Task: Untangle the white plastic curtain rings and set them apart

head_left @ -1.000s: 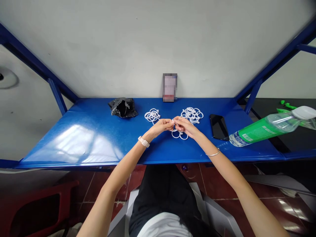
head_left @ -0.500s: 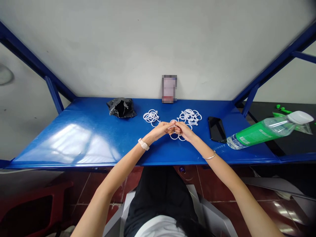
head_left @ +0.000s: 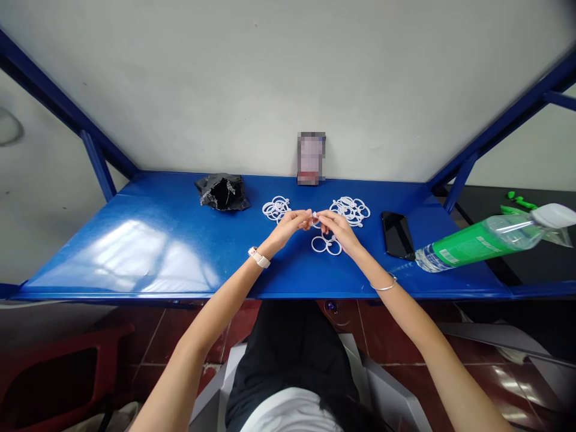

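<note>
As left hand and right hand pinch a white plastic ring between their fingertips, its loop points toward the wearer (long axis unclear).

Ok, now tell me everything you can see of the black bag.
The black bag looks like thin, crumpled plastic, with a torn, ragged edge showing greyish around its mouth. It gapes open toward the camera; the inside is too dark to make out. It sits slumped near the back of the blue table, to the left of the smaller pile of white rings and apart from it. Neither the left hand nor the right hand touches it.
</note>
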Demonstrator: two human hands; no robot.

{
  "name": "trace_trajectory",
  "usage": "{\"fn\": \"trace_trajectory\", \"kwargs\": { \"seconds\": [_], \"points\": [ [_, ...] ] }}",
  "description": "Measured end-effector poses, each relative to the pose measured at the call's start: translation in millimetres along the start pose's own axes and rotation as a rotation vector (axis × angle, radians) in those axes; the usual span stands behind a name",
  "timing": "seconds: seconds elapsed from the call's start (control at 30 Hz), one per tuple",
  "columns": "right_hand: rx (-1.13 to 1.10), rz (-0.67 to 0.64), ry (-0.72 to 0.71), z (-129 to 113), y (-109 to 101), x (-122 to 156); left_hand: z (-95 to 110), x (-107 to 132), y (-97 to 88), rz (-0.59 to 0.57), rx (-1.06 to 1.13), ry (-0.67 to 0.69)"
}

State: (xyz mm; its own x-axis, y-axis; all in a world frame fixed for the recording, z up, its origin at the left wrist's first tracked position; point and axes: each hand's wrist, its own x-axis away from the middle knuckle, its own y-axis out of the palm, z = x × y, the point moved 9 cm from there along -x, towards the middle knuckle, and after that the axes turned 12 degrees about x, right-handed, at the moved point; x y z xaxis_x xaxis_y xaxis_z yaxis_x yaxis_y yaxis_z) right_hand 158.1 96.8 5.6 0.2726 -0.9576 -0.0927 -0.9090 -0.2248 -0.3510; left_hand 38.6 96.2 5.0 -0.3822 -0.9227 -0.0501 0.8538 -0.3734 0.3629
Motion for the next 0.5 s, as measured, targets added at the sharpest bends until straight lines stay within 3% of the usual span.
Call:
{"fn": "trace_trajectory", "kwargs": {
  "seconds": [0.13, 0.23, 0.37, 0.5],
  "points": [
    [0.630, 0.193, -0.180, -12.7, -20.0, 1.5, 21.3, -0.8, -20.6, 0.137, -0.560, 0.223],
    [0.962, 0.183, -0.190, -4.8, -17.5, 1.2, 29.0, 0.2, -22.4, 0.189, -1.053, 0.326],
    [1.152, 0.100, -0.144, 10.8, -8.9, 0.7, 20.6, -1.3, -26.8, 0.229, -1.492, 0.209],
    [1.170, 0.046, -0.143, 13.2, -2.6, 1.5, 19.8, 0.0, -28.2, 0.277, -1.633, 0.163]
  ]
}}
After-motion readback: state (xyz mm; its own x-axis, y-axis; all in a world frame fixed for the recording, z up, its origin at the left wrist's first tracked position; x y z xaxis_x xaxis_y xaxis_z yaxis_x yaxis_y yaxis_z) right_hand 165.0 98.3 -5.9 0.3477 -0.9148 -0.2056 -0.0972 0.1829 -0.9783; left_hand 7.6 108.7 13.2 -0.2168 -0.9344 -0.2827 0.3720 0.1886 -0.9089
